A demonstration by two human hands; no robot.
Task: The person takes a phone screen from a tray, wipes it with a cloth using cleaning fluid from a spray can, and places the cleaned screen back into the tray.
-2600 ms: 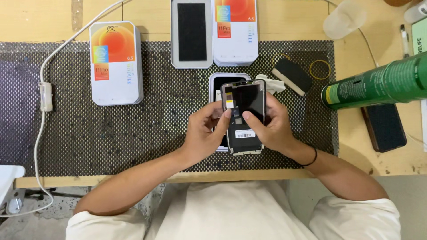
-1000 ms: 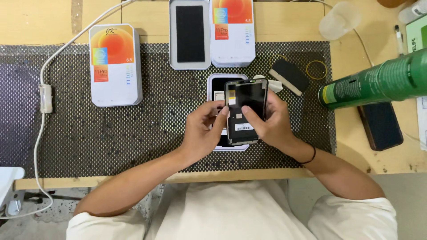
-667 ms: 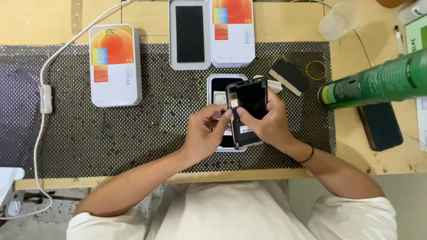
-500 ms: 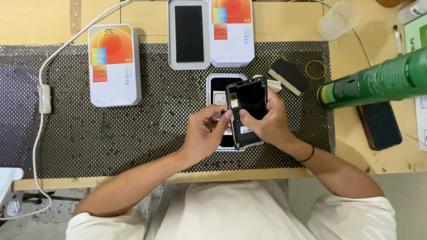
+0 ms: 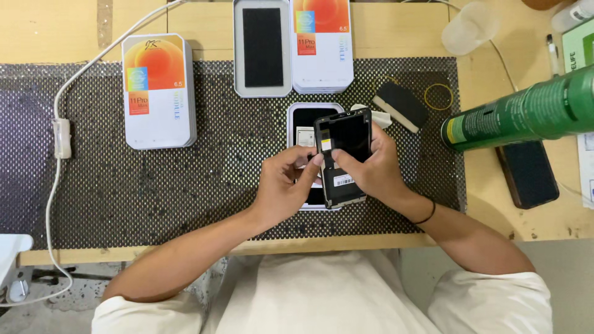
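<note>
Both hands hold a black phone screen panel [image 5: 344,154] over an open white tray [image 5: 297,117] (on the desk mat): right hand [image 5: 371,170] grips its edge, left hand [image 5: 286,185] pinches its left side.

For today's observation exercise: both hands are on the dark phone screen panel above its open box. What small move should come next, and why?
Probably the left hand should pinch the small tab on the screen panel and peel it gently, while the right hand steadies the panel. The left fingertips already sit at the panel's left edge beside that yellow tab, and the panel is held tilted above the open box.
</note>
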